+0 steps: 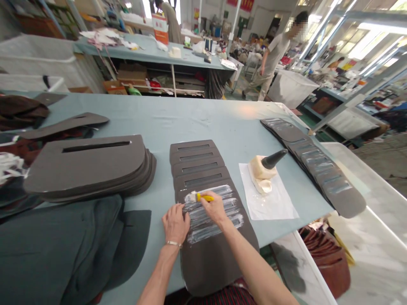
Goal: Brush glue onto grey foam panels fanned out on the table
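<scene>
Slotted dark panels lie fanned on the table, as the head view shows, directly under the grip of the right hand. This grip is closed around a yellow paintbrush, whose whitened tip touches the panels just left of it. The left hand rests at their left edge, below the right grip; whether its own grip pinches, I cannot tell. Coating around the slots seems the step in hand: white streaks surround the nearer ones, while four slots beyond the grip look uncoated. Next move calls, I judge, for even strokes with the panels kept steady.
</scene>
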`<move>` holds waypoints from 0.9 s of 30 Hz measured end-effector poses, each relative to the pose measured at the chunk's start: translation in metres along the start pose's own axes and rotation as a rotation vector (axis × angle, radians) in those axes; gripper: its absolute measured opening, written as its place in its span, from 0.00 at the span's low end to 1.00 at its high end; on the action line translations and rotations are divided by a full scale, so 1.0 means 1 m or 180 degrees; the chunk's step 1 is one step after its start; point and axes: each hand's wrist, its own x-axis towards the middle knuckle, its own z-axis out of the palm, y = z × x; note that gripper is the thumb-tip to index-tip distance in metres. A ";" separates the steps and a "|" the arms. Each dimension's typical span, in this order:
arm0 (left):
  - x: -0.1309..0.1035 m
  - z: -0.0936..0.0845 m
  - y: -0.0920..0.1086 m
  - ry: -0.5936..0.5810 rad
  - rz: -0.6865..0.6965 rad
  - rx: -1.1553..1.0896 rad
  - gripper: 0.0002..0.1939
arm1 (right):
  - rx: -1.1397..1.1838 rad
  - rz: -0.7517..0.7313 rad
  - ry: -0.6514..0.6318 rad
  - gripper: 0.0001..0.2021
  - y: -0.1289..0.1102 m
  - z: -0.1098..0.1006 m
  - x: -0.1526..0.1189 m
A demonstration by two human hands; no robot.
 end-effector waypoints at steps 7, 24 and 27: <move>0.008 -0.003 -0.002 0.0021 -0.0280 -0.0099 0.12 | -0.0551 0.0840 0.0771 0.15 0.053 -0.101 0.023; 0.058 0.009 -0.006 0.0141 -0.0147 0.0094 0.13 | -0.0350 0.0624 0.0517 0.11 0.043 -0.040 0.084; 0.059 0.009 -0.005 0.0124 -0.0149 0.0123 0.13 | -0.0885 0.0421 0.0936 0.09 0.034 -0.049 0.084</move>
